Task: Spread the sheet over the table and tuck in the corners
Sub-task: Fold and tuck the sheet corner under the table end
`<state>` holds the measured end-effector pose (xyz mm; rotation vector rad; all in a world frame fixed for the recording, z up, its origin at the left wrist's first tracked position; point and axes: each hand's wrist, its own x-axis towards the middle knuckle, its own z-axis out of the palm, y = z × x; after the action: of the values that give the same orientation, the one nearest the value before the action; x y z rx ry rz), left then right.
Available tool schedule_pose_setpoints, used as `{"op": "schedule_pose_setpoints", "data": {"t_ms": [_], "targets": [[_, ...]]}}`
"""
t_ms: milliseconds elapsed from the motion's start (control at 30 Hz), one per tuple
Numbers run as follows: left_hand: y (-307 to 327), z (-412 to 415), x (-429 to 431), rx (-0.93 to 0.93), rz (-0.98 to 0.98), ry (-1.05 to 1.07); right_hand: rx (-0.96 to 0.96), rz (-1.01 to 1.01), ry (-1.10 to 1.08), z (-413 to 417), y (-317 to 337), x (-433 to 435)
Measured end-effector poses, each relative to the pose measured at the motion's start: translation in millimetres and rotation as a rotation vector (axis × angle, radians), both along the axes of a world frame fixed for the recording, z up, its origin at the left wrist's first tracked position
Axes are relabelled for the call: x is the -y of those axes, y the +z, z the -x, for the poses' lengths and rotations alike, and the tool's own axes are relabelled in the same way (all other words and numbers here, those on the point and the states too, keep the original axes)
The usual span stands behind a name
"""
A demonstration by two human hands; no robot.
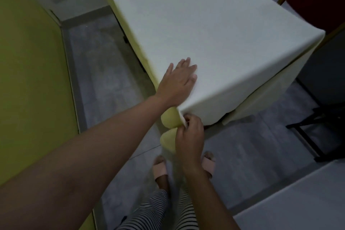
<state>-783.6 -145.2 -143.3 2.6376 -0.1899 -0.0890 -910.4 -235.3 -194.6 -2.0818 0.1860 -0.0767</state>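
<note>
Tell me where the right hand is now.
In the head view, the right hand is low and central, pinching the sheet just below the table's near corner, under the flat left hand.

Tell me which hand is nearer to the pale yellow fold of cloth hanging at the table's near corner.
Right. The right hand pinches the sheet at the corner, touching the yellow fold. The left hand lies flat on the tabletop above the corner, just above the fold.

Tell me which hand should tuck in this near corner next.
The right hand: it already pinches the loose sheet fold just below the corner, while the left hand lies flat on top, pinning the cloth.
</note>
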Motion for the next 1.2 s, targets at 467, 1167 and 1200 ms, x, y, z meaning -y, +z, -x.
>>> {"op": "schedule_pose_setpoints", "data": {"t_ms": [467, 1167, 1200], "targets": [[9, -12, 14, -0.066, 0.019, 0.061, -0.323, 0.021, 0.594, -32, 15, 82], [3, -17, 35, -0.08, -0.055, 0.107, -0.268, 0.136, 0.544, -52, -23, 126], [3, -16, 36, -0.084, -0.063, 0.106, -0.315, 0.209, 0.555, -51, -37, 131]]}}
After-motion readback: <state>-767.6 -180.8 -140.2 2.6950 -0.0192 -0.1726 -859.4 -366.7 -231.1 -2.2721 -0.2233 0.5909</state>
